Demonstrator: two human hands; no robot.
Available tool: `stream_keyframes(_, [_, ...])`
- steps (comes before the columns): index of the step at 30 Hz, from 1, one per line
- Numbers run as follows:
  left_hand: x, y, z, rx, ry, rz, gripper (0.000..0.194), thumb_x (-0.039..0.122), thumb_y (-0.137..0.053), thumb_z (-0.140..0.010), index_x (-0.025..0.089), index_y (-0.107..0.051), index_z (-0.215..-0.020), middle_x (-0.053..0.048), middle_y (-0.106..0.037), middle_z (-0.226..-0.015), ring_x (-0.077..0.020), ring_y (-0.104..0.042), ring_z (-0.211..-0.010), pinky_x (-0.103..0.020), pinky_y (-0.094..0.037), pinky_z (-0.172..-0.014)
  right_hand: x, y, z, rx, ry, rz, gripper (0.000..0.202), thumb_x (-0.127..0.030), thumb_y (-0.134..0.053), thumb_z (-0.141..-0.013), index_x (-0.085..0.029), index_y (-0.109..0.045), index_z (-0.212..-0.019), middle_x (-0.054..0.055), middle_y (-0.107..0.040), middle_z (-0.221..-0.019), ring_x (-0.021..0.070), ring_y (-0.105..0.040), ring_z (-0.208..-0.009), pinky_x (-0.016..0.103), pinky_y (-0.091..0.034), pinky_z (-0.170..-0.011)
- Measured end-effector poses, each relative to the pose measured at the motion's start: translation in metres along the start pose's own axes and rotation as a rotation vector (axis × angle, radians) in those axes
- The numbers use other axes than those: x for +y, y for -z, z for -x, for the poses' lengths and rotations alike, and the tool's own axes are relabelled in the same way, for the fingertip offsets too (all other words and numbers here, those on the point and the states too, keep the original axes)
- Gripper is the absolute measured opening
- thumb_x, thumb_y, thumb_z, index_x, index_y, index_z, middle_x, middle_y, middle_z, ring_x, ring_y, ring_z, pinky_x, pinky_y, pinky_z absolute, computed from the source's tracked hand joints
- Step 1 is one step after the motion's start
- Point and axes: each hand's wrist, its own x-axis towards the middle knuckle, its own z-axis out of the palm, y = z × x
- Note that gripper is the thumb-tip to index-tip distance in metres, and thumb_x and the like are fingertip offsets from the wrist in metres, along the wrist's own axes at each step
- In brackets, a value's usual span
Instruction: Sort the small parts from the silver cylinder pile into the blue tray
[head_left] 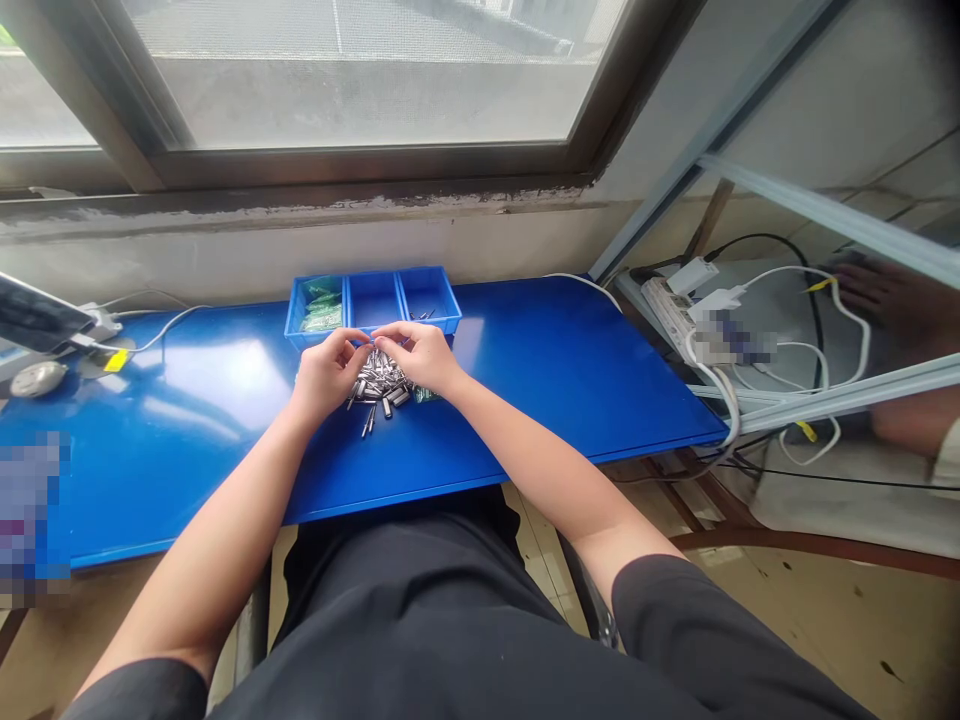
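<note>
Head view, left hand (324, 372), right hand (421, 356), fingertips meeting over metal pins (379, 385); blue tray (373, 298) just behind

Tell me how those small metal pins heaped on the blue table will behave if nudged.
The metal pins look slim and round, so loose ones probably roll. They seem stiff and shiny, likely slippery on the glossy blue table. The heap would likely scatter.

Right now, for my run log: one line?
left hand: on pins | right hand: on pins | tray: behind | table: blue
</note>
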Motion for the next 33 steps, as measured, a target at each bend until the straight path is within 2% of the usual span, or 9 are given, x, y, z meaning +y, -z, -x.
stream_keyframes(11, [0.0007,0.0016,-0.0014,-0.008,0.008,-0.053,0.024,0.04,-0.056,-0.094,0.019,-0.067,-0.086,0.001,-0.061,-0.063,-0.0113,-0.049,-0.054,-0.024,-0.039,-0.056,-0.002,0.0002,0.0005,0.0,0.04,0.038,0.02,-0.034,-0.068,-0.088,-0.02,-0.078,-0.098,0.006,-0.079,-0.097,0.0182,-0.071,-0.086,0.03,-0.056,-0.073])
stream_keyframes(25, [0.0005,0.002,-0.0014,-0.011,0.026,-0.087,0.029,0.039,-0.053,-0.096,0.019,-0.06,-0.076,0.002,-0.058,-0.057,-0.0117,-0.049,-0.053,-0.025,-0.038,-0.056,-0.0038,0.0001,0.0008,-0.025,0.088,0.061,0.018,-0.03,-0.067,-0.088,-0.019,-0.078,-0.097,0.005,-0.078,-0.093,0.016,-0.067,-0.079,0.029,-0.055,-0.071])
stream_keyframes(33, [-0.0012,0.0011,-0.0017,0.008,0.017,-0.051,0.026,0.039,-0.055,-0.094,0.018,-0.065,-0.082,0.002,-0.058,-0.06,-0.0107,-0.047,-0.053,-0.024,-0.038,-0.055,-0.002,0.0004,0.0005,-0.037,0.079,0.085,0.018,-0.03,-0.066,-0.09,-0.02,-0.078,-0.099,0.006,-0.077,-0.095,0.0174,-0.068,-0.083,0.03,-0.054,-0.073])
